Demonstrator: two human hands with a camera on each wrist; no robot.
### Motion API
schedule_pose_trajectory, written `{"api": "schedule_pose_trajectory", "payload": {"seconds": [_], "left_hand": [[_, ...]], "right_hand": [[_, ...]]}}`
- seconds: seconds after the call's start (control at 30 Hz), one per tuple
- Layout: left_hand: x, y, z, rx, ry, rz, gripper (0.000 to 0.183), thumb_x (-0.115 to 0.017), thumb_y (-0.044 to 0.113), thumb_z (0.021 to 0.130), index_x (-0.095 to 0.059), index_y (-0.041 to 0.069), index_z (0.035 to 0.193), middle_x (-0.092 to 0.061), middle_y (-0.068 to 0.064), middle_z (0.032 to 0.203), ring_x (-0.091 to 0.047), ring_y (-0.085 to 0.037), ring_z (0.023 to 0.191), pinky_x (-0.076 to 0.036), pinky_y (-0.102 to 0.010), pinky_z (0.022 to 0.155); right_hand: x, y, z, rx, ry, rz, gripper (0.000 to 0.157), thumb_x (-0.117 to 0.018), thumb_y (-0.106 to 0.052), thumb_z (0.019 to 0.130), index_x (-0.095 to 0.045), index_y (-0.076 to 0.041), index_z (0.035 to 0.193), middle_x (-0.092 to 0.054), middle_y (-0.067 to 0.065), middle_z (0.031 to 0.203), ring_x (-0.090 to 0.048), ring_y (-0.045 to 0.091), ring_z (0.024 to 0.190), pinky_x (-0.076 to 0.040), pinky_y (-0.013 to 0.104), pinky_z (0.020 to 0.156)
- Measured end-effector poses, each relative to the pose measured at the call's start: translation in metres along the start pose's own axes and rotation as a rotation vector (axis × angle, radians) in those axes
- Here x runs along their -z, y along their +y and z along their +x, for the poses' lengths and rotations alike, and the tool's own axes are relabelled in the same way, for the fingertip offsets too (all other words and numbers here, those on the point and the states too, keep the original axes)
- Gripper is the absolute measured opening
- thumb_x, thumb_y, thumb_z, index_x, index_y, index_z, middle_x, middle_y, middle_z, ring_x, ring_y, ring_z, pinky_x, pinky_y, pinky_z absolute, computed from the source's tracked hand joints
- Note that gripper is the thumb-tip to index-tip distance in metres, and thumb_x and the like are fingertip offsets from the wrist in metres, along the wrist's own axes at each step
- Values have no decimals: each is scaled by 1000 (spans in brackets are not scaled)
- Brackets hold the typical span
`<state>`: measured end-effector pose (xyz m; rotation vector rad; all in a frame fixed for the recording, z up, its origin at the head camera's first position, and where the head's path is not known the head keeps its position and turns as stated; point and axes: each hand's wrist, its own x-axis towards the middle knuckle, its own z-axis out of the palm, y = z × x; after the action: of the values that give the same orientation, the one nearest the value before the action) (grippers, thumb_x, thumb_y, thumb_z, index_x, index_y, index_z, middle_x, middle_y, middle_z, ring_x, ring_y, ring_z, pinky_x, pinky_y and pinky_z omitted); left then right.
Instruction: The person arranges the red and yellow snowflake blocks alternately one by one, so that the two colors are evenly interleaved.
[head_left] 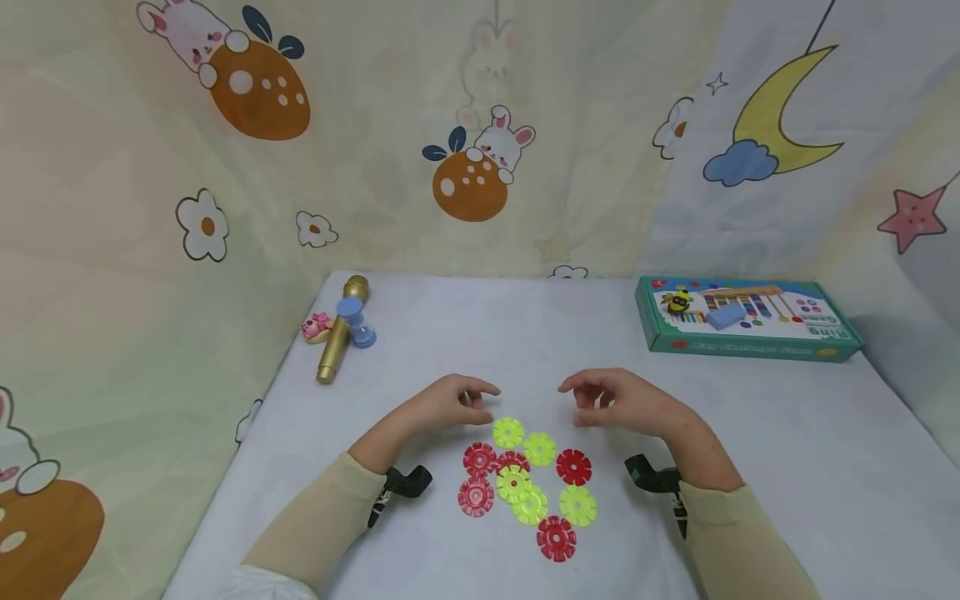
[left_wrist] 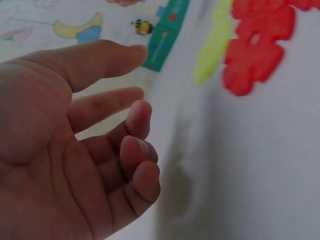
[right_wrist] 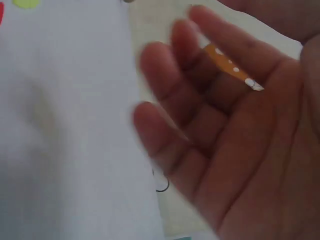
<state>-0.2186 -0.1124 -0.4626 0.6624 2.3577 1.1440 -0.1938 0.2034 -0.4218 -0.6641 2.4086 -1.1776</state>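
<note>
Several flat, notched plastic discs lie in a loose cluster on the white table, yellow-green ones (head_left: 578, 506) among red ones (head_left: 557, 538). Some overlap in the middle of the group. My left hand (head_left: 447, 402) hovers at the cluster's upper left, its thumb tip close to the topmost yellow-green disc (head_left: 508, 432). Nothing is between its loosely bent fingers (left_wrist: 137, 152). To the upper right of the discs is my right hand (head_left: 624, 402), also holding nothing, its fingers (right_wrist: 160, 70) relaxed and slightly curled. The two hands face each other with a gap between them.
At the table's back left lie a gold cylinder (head_left: 339, 337), a blue sand timer (head_left: 354, 321) and a small pink figure (head_left: 317, 327). A green game box (head_left: 750, 319) sits at the back right. Printed cloth (head_left: 375, 108) hangs behind the table (head_left: 480, 333).
</note>
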Motion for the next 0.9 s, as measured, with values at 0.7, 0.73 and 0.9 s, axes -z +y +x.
{"api": "schedule_pose_trajectory", "payload": {"seconds": [0.7,0.73,0.9], "left_hand": [[-28,0,0,-43,17,363,43,-77,41,76,-68,29,116,-50,7,76,-44,-9,70,-39,-24,57],[-29,0,1,-50,17,374,43,-77,41,76,-68,29,117,-50,7,76,-44,-9,70,-39,-24,57],[-32,2,1,-63,33,417,43,-74,40,80,-65,26,120,-51,7,81,-45,-9,73,-39,-23,58]], "right_hand": [[-42,11,18,-372,32,-333,32,-83,-22,71,-58,-18,90,-53,1,78,-49,18,74,-44,30,61],[-42,12,18,-369,40,-327,34,-84,-23,70,-57,-19,91,-53,1,79,-49,18,75,-45,30,61],[-42,16,19,-342,36,-307,46,-89,-25,60,-57,-19,93,-54,-2,82,-50,18,78,-48,30,64]]}}
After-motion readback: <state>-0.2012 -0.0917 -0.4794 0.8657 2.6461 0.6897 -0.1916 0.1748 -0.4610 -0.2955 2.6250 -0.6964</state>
